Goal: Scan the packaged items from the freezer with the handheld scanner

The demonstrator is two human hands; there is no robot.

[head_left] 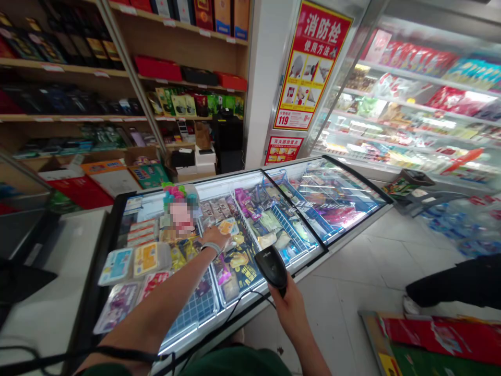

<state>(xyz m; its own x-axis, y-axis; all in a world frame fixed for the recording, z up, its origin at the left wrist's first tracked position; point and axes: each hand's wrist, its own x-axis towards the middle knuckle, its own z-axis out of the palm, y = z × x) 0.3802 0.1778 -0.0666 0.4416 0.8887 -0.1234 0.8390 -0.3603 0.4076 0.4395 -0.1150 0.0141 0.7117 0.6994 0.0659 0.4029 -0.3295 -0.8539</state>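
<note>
The right hand (pixel 291 303) clasps a black scanner (pixel 271 267), likely light and stiff, best held by its handle, over the freezer (pixel 113 224)'s near edge. The left hand (pixel 216 237) is at an orange-labelled pack (pixel 228 226), mid-freezer; its grip is unclear.

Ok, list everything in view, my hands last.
Chest freezer: one, white and black, centre
Food packs: many, mixed colours, inside freezer
Flat packs: about four, mixed colours, freezer's left end
Scanner: one, black, lower centre
Signs: two, red and yellow, behind freezer
Goods shelves: several, brown, upper left
Display fridge: one, pale, upper right
Counter: one, pale, left
Cartons: about three, mixed colours, below shelves
Another person's leg: one, black, right edge
Bracelet: one, silvery, left wrist
Left hand: one, bare, over food packs
Right hand: one, bare, gripping scanner
</note>
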